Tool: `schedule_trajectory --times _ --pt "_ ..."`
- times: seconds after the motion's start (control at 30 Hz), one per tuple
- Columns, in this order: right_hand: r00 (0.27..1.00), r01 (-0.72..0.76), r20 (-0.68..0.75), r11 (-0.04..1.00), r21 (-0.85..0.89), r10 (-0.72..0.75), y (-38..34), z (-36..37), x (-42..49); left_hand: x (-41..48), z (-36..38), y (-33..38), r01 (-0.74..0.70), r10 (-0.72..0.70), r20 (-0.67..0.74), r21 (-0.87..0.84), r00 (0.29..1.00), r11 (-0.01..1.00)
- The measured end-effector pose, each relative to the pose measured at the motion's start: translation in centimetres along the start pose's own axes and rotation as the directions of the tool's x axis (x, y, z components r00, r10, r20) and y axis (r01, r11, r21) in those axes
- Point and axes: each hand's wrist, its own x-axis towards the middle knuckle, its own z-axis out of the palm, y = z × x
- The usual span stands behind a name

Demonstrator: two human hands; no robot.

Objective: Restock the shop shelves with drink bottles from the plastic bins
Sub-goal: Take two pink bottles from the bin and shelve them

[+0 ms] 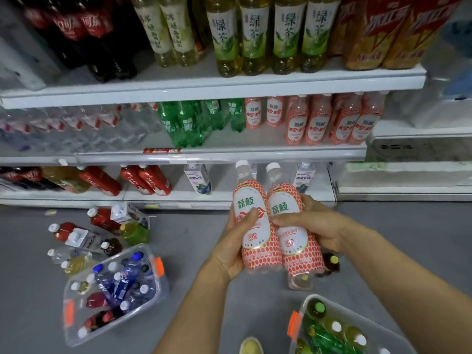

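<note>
Both hands, left hand and right hand, are grasping two full, slick-looking lychee bottles mid-label, fingers wrapping each bottle's middle.

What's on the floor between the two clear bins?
Head view: between left bin and right bin, mostly bare grey floor, plus a yellowish shoe toe at the bottom edge.

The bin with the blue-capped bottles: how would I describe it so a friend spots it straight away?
Start at the grey floor below the shelves, on the left. Beside a loose scatter of bottles sits a clear plastic bin with orange latches. Unlike the other bin at bottom right, full of green and yellow bottles, it holds blue-capped ones.
</note>
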Motion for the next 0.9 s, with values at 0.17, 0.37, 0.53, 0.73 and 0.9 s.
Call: schedule_trajectory --times 0.17,0.37,0.53,0.73,0.9 --pt "0.997 0.073 -0.012 0.987 0.146 -0.072 -0.6 1.3 2.3 1.1 -1.7 3.5 -0.126 0.125 0.015 0.136 0.992 0.983" --pt "0.996 0.084 0.001 0.967 0.239 -0.087 -1.4 1.9 4.1 1.8 -2.6 4.9 -0.119 0.129 -0.035 0.21 0.991 0.97" --pt "0.998 0.067 -0.014 0.966 0.251 -0.065 -1.2 1.3 4.3 2.3 -2.1 4.7 -0.089 0.107 -0.075 0.217 0.991 0.972" --pt "0.99 0.122 -0.09 0.982 0.146 -0.11 -0.8 -0.2 3.5 2.7 -0.1 3.1 -0.099 0.12 -0.067 0.254 0.991 0.962" --pt "0.976 0.156 -0.166 0.985 0.069 -0.143 -0.4 -2.4 2.9 3.8 2.0 1.0 -0.105 0.156 -0.15 0.304 0.976 0.947"
